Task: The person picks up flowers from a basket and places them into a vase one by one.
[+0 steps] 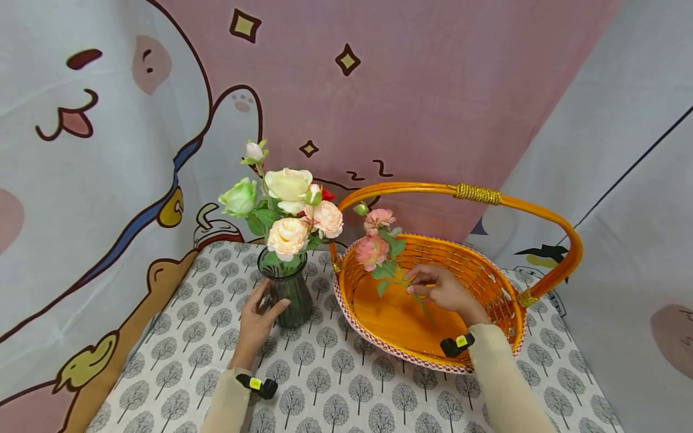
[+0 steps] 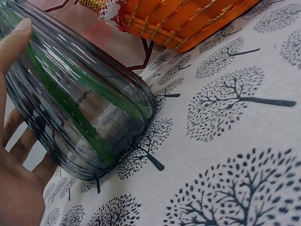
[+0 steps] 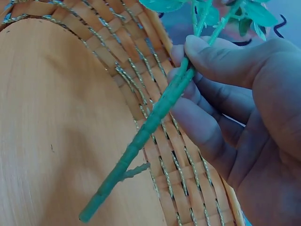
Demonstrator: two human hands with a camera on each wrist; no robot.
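Observation:
A ribbed grey glass vase stands upright on the table, holding white, peach and green artificial roses and a bit of red. My left hand grips its side, thumb on the near face and fingers round the left; green stems show through the glass in the left wrist view. Over the orange woven basket, my right hand pinches the green stem of a pink artificial flower between thumb and fingers. The bare stem end hangs free above the basket floor.
The basket's tall arched handle, wrapped with gold cord, rises above the basket's right side. A white tablecloth with grey tree prints covers the table. Behind it hangs a pink and white cartoon curtain.

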